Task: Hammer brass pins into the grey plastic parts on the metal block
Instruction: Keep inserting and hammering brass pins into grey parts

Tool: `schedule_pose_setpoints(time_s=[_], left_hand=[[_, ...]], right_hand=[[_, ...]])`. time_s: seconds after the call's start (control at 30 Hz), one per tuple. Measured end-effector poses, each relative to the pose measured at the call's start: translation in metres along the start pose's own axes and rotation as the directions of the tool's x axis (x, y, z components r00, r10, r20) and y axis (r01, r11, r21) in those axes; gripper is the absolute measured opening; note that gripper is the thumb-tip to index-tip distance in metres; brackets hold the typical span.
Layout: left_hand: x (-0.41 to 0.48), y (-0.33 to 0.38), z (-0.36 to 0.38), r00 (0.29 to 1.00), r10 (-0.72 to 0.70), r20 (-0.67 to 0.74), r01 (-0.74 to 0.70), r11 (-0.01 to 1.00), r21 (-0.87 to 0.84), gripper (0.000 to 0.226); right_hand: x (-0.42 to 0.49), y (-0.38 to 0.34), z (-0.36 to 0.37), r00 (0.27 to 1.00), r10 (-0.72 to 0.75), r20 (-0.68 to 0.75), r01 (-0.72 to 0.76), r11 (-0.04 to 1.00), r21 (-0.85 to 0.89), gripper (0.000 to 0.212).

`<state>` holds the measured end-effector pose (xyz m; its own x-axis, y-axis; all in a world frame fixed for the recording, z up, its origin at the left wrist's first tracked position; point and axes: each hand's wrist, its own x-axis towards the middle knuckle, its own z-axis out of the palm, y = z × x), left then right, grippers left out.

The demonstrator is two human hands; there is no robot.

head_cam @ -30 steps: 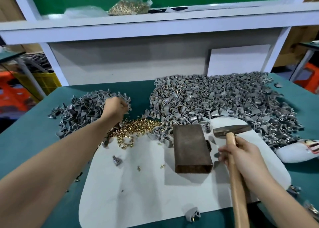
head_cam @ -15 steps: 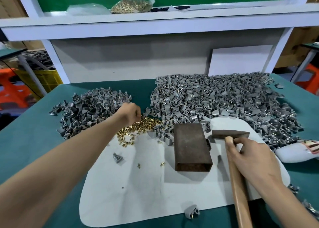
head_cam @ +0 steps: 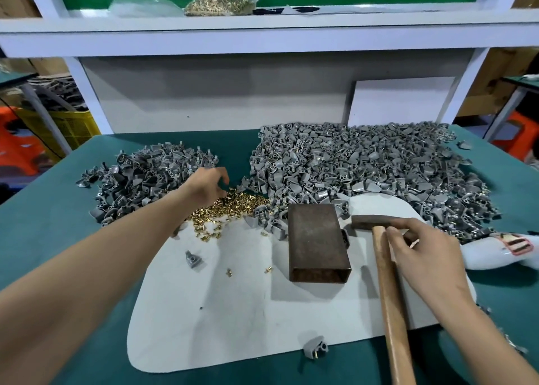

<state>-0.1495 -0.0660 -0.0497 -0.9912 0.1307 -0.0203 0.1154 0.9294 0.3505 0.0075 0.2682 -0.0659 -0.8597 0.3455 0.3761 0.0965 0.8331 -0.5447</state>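
A rusty brown metal block [head_cam: 316,239] lies on a white mat [head_cam: 233,311], with nothing on top of it. My left hand [head_cam: 208,185] hovers at the far edge of a pile of brass pins [head_cam: 233,206], fingers bent down; its underside is hidden. A hammer lies right of the block, its head [head_cam: 370,220] on the mat and its wooden handle [head_cam: 392,311] pointing toward me. Resting against it is my right hand [head_cam: 423,256], fingers stretched over the head, not wrapped round the handle. Grey plastic parts form a large heap [head_cam: 364,166] behind.
A smaller heap of grey parts [head_cam: 143,177] sits at the left. Single grey parts lie on the mat [head_cam: 194,259] and at its near edge [head_cam: 315,348]. A bag of pins [head_cam: 218,2] is on the shelf. A white object [head_cam: 495,250] lies at the right.
My left hand left the small grey heap and moved right to the brass pins, its fist loosening. My right hand slackened its grip on the hammer handle and slid toward the head.
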Motion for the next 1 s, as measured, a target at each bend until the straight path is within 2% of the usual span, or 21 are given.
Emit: schedule_pose_setpoints(time_s=[0.13, 0.3, 0.4, 0.47, 0.53, 0.6, 0.67, 0.73, 0.77, 0.9, 1.0], left_hand=[[-0.003, -0.001, 0.002, 0.999, 0.039, 0.022, -0.041, 0.994, 0.101, 0.005], [-0.005, 0.001, 0.000, 0.999, 0.028, 0.017, -0.030, 0.994, 0.109, 0.010], [-0.009, 0.008, -0.002, 0.998, -0.065, 0.001, 0.065, 0.998, -0.004, 0.031], [-0.016, 0.024, -0.010, 0.995, -0.083, -0.059, 0.070, 0.980, -0.188, 0.041], [-0.032, 0.050, -0.018, 0.994, -0.039, -0.100, -0.012, 0.888, -0.459, 0.041], [-0.057, 0.082, -0.015, 0.997, 0.036, -0.072, -0.077, 0.697, -0.713, 0.037], [-0.084, 0.111, 0.008, 0.996, 0.090, -0.012, -0.054, 0.482, -0.875, 0.032], [-0.106, 0.129, 0.034, 0.995, 0.094, 0.041, 0.014, 0.272, -0.962, 0.027], [-0.112, 0.134, 0.042, 0.996, 0.076, 0.053, 0.036, 0.209, -0.977, 0.026], [-0.117, 0.132, 0.051, 0.999, 0.031, 0.022, 0.018, 0.135, -0.991, 0.026], [-0.119, 0.132, 0.054, 0.999, 0.034, -0.009, -0.013, 0.100, -0.995, 0.026]], right_hand=[[-0.003, 0.000, 0.003, 1.000, -0.006, 0.013, 0.005, 1.000, 0.031, 0.017], [-0.006, -0.002, 0.000, 0.999, 0.028, 0.044, -0.031, 0.997, 0.073, 0.015], [-0.007, -0.008, -0.006, 0.997, 0.033, 0.063, -0.040, 0.992, 0.118, 0.013], [-0.011, -0.018, -0.013, 0.996, 0.012, 0.088, -0.041, 0.941, 0.337, 0.011], [-0.019, -0.042, -0.021, 0.990, -0.053, 0.133, -0.045, 0.769, 0.638, 0.015], [-0.022, -0.065, -0.017, 0.976, -0.153, 0.157, -0.025, 0.637, 0.771, 0.019], [-0.022, -0.080, -0.005, 0.971, -0.159, 0.179, -0.052, 0.590, 0.806, 0.026], [-0.022, -0.087, 0.005, 0.981, -0.108, 0.160, -0.067, 0.585, 0.808, 0.024], [-0.023, -0.087, 0.008, 0.985, -0.095, 0.144, -0.059, 0.600, 0.798, 0.022], [-0.029, -0.082, 0.012, 0.987, -0.110, 0.121, -0.020, 0.655, 0.756, 0.020], [-0.032, -0.082, 0.013, 0.986, -0.129, 0.107, 0.005, 0.661, 0.751, 0.030]])
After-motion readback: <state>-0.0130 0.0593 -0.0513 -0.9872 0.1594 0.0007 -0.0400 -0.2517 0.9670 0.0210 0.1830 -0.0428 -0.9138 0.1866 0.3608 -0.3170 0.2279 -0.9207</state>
